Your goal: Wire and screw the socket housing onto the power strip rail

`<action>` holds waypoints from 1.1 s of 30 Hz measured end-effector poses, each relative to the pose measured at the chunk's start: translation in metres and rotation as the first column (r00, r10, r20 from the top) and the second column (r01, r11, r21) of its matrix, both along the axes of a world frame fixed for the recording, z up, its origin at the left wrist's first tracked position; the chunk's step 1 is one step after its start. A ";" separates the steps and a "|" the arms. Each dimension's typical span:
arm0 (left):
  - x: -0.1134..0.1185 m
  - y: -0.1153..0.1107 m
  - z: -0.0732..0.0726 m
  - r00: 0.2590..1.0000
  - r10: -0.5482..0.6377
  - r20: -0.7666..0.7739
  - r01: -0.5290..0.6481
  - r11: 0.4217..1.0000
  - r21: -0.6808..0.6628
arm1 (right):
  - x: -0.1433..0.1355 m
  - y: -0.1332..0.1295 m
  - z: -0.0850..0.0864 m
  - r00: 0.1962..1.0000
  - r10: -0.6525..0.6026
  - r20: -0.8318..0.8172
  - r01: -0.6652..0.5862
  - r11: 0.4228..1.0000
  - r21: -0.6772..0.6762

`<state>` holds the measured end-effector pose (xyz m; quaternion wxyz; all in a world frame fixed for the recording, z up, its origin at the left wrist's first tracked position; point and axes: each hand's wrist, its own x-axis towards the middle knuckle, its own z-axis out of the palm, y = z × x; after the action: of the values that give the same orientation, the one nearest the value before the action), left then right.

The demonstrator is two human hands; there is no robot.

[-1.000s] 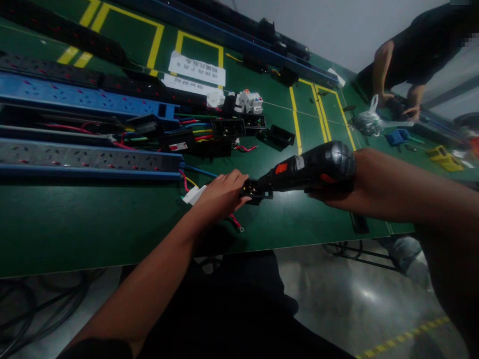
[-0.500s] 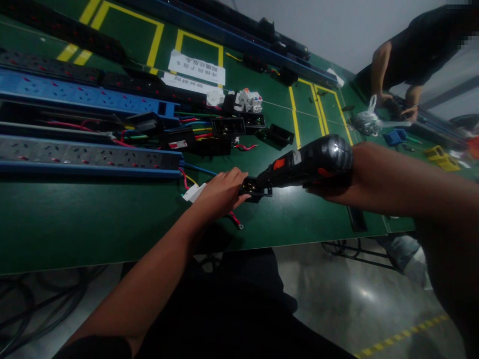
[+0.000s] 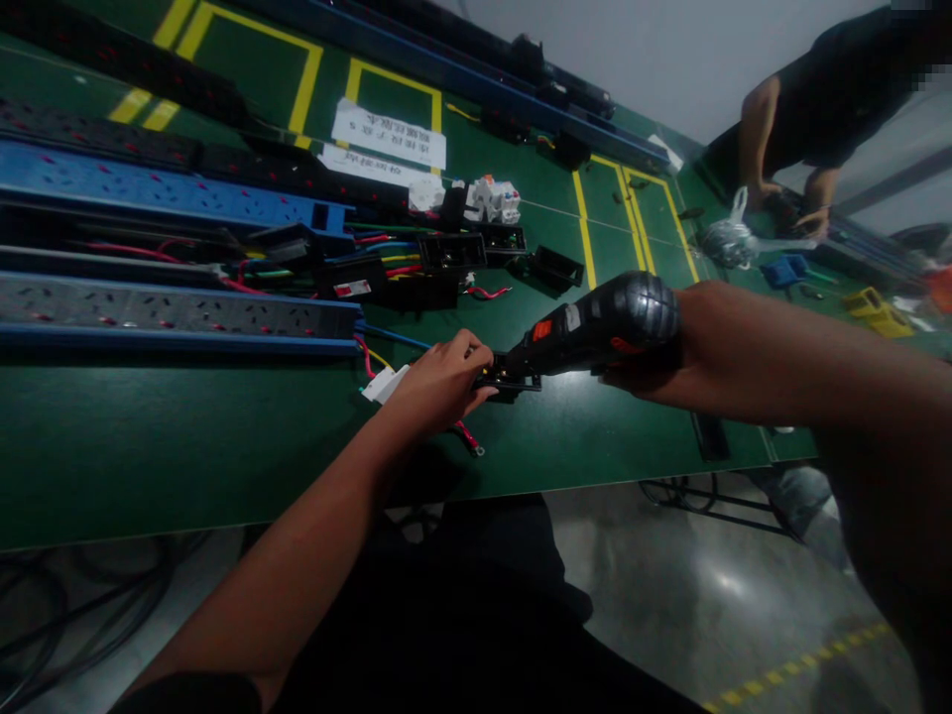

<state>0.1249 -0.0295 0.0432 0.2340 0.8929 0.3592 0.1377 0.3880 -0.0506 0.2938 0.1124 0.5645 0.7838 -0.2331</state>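
My left hand (image 3: 453,375) is closed around the left end of a small black socket housing (image 3: 525,383), which lies on the green table. In my right hand (image 3: 661,372) is a black power screwdriver (image 3: 587,327) with orange marks, its nose angled down at the housing; the bit's exact contact point cannot be made out. Beside my left wrist lies a white tag or connector (image 3: 385,384). A red wire (image 3: 468,436) with a ring terminal sticks out below the hand. Blue, yellow and red wires run left to a blue-framed power strip (image 3: 185,315).
More power strips (image 3: 149,178) lie at the left. Black housings (image 3: 554,268) and white connectors (image 3: 495,200) sit behind my hands, near paper labels (image 3: 391,134). At the right, another person's hands (image 3: 795,213) work near a clear plastic bag (image 3: 733,241).
The screwdriver and my right hand have shifted slightly left, bringing the nose further over the housing. My left fingers have curled a little more. The housing stays in place.
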 end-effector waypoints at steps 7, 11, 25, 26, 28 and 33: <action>-0.001 0.000 -0.005 0.999 0.007 0.040 -0.007 1.000 0.004 | 0.004 0.001 0.003 1.000 -0.019 0.021 0.018 0.999 0.030; -0.001 0.000 -0.004 0.999 0.014 0.038 -0.014 1.000 -0.002 | 0.004 0.003 0.005 1.000 0.008 -0.005 -0.008 1.000 0.030; -0.002 -0.001 -0.005 0.997 0.014 0.070 -0.011 0.999 -0.034 | -0.003 0.006 0.003 1.000 -0.004 -0.004 0.004 1.000 0.010; -0.003 -0.001 -0.005 0.997 0.012 0.070 -0.010 0.999 -0.033 | -0.003 0.007 0.004 1.000 0.003 -0.010 -0.003 1.000 0.010; -0.003 -0.001 -0.005 0.998 0.014 0.067 -0.012 1.000 -0.027 | -0.005 0.007 0.005 0.999 0.027 -0.027 -0.027 1.000 0.017; -0.003 -0.001 -0.007 0.997 0.016 0.077 -0.014 0.999 -0.029 | -0.002 0.006 0.004 0.999 0.043 -0.006 -0.043 0.999 0.019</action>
<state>0.1223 -0.0306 0.0364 0.2591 0.8808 0.3587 0.1687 0.3861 -0.0446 0.2980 0.1097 0.5480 0.7982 -0.2249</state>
